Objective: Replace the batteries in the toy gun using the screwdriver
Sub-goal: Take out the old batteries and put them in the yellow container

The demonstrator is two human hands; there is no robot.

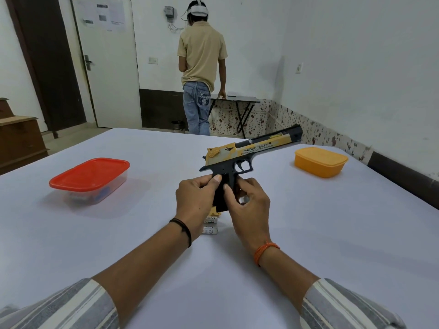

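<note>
My left hand (193,198) and right hand (248,201) together mid-table, fingers curled in a grip, forearms converging.

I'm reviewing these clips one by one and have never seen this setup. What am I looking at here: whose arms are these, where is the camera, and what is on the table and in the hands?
There is no robot. A person wears one wide-angle camera on the head, so you look forward and down along their own arms.

Both the left hand and the right hand grip the black handle of a yellow and black toy gun, held above the white table.

Beneath the hands lie a few batteries. To the left sits a clear box with a red lid; to the right, a closed orange box. No screwdriver is visible.

Another person stands in the background, facing away.
</note>
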